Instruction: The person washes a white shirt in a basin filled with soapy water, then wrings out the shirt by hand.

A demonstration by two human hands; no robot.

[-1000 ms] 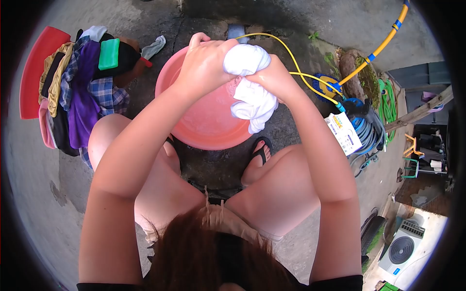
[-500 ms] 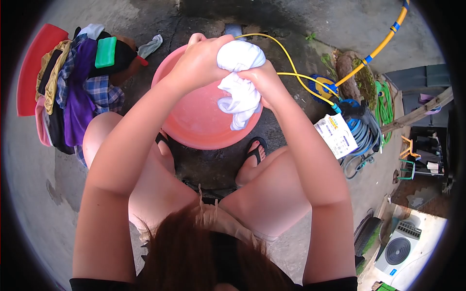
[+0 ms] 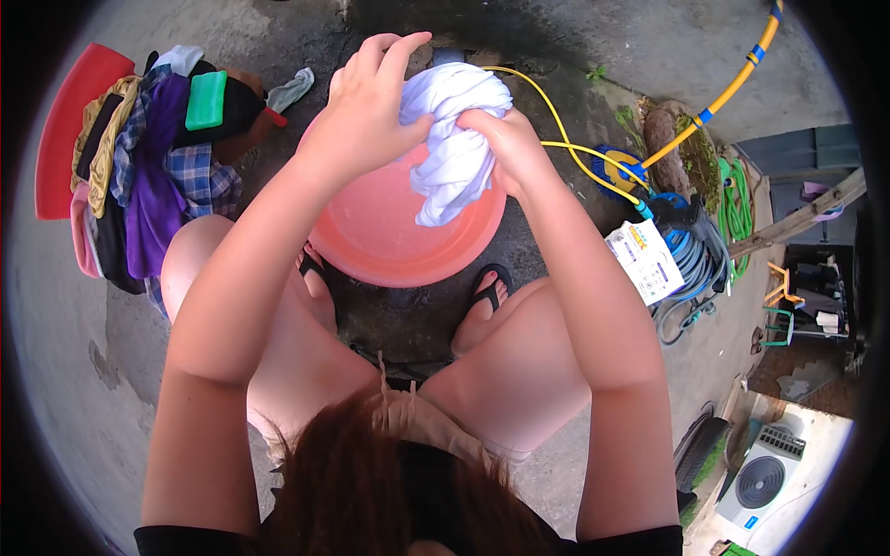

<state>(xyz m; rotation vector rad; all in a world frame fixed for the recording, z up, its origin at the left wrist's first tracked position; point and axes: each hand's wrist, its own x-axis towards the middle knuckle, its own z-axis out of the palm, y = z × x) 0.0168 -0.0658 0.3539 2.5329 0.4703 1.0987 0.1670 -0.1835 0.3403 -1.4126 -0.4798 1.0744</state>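
A twisted white cloth [image 3: 454,139] is bunched up over a pink basin [image 3: 394,264]. My right hand [image 3: 510,148] grips the cloth at its right side, thumb on top and fingers underneath. At the cloth's left edge is my left hand [image 3: 371,107], its fingers raised and spread; the thumb points at the cloth and seems to touch it. Part of the basin's rim is hidden behind my left forearm and the cloth.
Left of me a red tub [image 3: 79,130] carries a heap of clothes, with a purple garment [image 3: 162,185] and a green soap box-like object [image 3: 205,100] on it. A yellow hose [image 3: 556,111], a blue hose reel [image 3: 691,250] and a printed white packet [image 3: 644,262] are at right.
My left hand has loosened from the cloth and spread its fingers, moving slightly up and left. The cloth has opened out from a tight wrung bundle, still in my right hand.
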